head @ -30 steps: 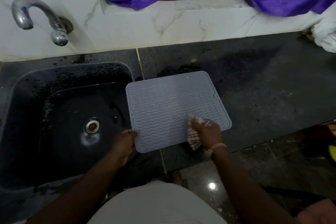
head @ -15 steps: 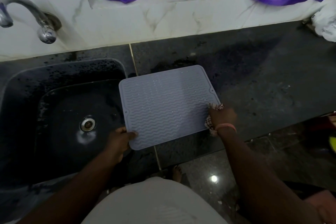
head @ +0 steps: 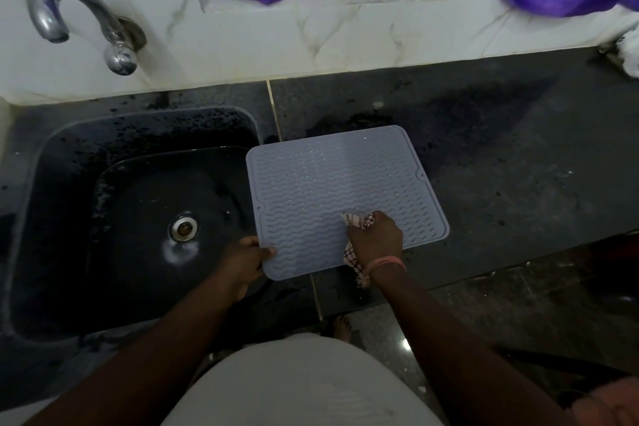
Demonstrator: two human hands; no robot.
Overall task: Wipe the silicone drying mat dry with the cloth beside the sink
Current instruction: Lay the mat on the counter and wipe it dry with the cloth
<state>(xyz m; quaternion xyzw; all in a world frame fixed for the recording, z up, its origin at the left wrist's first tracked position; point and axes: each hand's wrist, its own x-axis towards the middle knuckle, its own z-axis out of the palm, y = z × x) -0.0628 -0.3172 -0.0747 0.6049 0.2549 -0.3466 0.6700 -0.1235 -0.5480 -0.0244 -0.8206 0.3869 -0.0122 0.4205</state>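
Grey wavy-ribbed silicone mat lies flat on speckled black stone counter. Right hand clutches a checked cloth against it; left hand pinches its near corner.

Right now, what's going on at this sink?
A person is wiping a grey silicone drying mat that lies on the dark counter just right of the sink. The left hand grips the mat's near left corner to steady it. The right hand holds a checked cloth bunched against the mat's near part. Water droplets glint on the far part of the mat, so it is not yet dry.
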